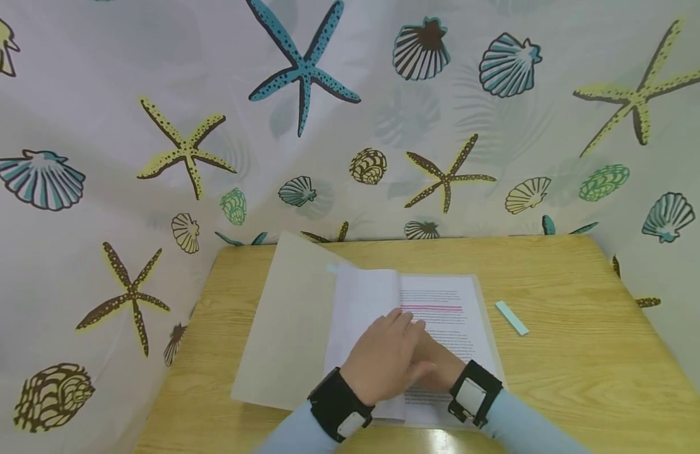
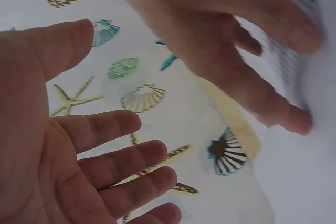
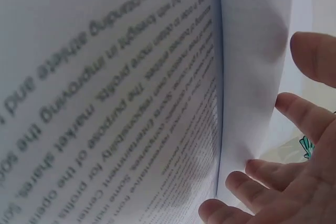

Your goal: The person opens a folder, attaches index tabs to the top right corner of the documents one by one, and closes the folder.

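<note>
An open booklet (image 1: 483, 302) lies on the wooden table, its printed page (image 1: 441, 334) marked with pink lines near the top. My left hand (image 1: 378, 359) is over the booklet's middle, overlapping my right hand (image 1: 437, 366) in the head view and partly hiding it. In the left wrist view, the left palm shows, its fingers spread and holding nothing. The right hand (image 3: 299, 182) touches a curved white page (image 3: 252, 66) with loosely extended fingertips. That turned page (image 1: 364, 296) lies toward the left, beside the booklet's pale cover (image 1: 287, 321).
To the right of the booklet, a small pale blue bar (image 1: 511, 318) lies on the table (image 1: 588, 353). A curtain (image 1: 350, 208) with starfish and shell prints hangs behind and at both sides of the table.
</note>
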The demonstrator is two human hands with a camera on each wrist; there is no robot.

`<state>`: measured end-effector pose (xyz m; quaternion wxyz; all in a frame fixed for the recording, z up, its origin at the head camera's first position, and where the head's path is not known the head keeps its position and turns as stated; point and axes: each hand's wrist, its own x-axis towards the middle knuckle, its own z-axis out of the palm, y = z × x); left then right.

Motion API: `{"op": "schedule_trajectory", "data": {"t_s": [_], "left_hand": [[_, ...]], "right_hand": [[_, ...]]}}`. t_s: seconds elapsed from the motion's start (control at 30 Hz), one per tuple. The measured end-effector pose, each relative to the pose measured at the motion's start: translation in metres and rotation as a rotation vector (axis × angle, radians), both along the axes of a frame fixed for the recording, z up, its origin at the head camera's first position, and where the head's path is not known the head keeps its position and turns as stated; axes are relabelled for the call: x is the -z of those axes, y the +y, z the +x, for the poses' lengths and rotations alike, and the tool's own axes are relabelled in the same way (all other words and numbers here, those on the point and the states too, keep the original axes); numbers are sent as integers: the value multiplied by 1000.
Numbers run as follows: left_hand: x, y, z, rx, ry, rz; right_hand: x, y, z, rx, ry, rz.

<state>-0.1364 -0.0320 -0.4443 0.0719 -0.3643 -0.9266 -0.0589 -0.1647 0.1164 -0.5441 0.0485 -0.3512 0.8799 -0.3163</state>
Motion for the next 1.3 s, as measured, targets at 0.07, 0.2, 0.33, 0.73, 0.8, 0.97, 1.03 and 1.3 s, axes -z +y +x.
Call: {"op": "schedule_trajectory", "data": {"t_s": [0.07, 0.2, 0.33, 0.73, 0.8, 0.97, 1.03, 1.3], "left_hand": [[13, -1, -11, -62, -52, -58], [42, -3, -30, -137, -117, -123], [67, -9, -37, -211, -175, -128], [96, -26, -37, -317, -197, -164], [97, -27, -37, -323, -199, -177], [96, -28, -38, -326, -203, -182], [95, -28, -38, -322, -195, -176], [86, -22, -37, -294, -144, -183]], "right_hand": [[0, 2, 1, 7, -22, 18], [4, 7, 2, 22, -52, 74], [6, 11, 4, 37, -97, 87], [12, 22, 6, 60, -119, 121], [12, 23, 7, 51, -108, 117], [10, 27, 8, 36, -104, 108], [10, 28, 8, 45, -110, 118], [4, 34, 10, 87, -167, 113]]}}
